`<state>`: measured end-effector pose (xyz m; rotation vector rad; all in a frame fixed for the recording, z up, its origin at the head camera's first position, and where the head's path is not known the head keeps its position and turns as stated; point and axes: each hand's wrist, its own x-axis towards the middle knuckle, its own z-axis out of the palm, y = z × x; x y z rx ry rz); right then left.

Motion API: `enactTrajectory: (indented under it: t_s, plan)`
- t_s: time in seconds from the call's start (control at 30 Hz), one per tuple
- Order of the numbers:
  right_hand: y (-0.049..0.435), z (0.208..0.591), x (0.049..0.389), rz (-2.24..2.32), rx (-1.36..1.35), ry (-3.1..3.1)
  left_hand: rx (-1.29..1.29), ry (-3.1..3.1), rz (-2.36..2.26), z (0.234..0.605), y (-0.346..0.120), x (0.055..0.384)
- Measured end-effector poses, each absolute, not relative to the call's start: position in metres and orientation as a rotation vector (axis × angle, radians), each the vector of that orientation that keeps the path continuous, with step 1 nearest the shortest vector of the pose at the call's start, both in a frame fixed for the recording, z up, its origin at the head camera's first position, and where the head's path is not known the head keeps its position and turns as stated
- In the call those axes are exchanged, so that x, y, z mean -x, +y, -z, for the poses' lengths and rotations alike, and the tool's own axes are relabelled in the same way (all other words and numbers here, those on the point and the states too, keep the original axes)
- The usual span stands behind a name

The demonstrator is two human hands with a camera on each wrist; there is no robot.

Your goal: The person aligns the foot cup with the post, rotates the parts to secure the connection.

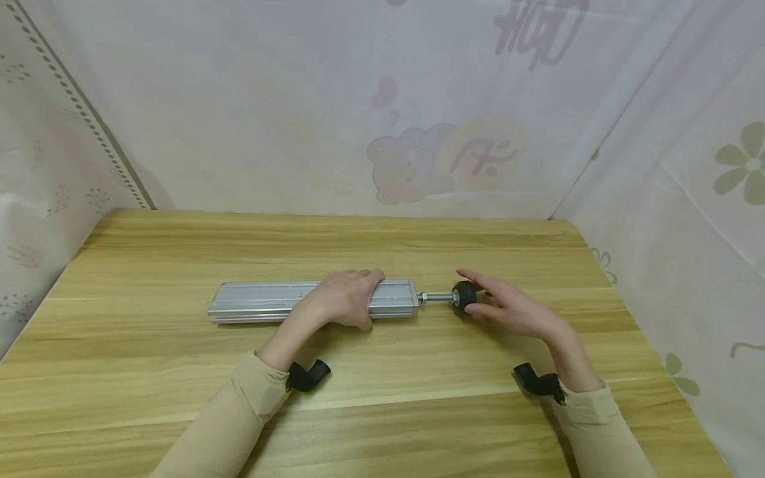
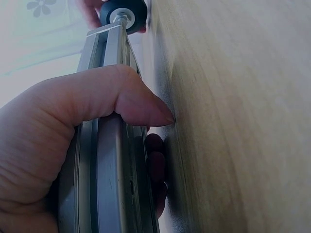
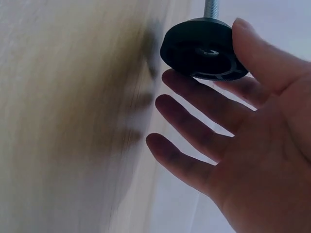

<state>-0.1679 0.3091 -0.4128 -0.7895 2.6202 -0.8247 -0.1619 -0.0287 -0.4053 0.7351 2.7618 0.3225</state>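
Note:
A long silver aluminium profile (image 1: 263, 300) lies across the wooden table. My left hand (image 1: 343, 299) grips it near its right end, with the thumb on one side and the fingers round the other. A threaded rod with nuts (image 1: 439, 297) sticks out of that end and carries a black levelling foot (image 1: 463, 297). Around the foot is my right hand (image 1: 508, 309), its fingers spread and mostly straight. In the right wrist view the thumb meets the rim of the foot (image 3: 204, 51), and part of the index finger is hidden behind it.
The wooden table (image 1: 382, 411) runs back to a pale printed cloth (image 1: 269, 119). More cloth hangs along the left and right sides. Black angled pieces (image 1: 307, 376) are fixed at both wrists by the sleeves.

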Motion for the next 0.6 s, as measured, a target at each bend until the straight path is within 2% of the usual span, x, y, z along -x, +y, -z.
enactTrajectory:
  t_s: [0.6]
  plan:
    - [0.2997,0.4172,0.1713,0.903,0.811,2.754,-0.738,2.762,-0.335,0.4060,-0.0288,0.1622]
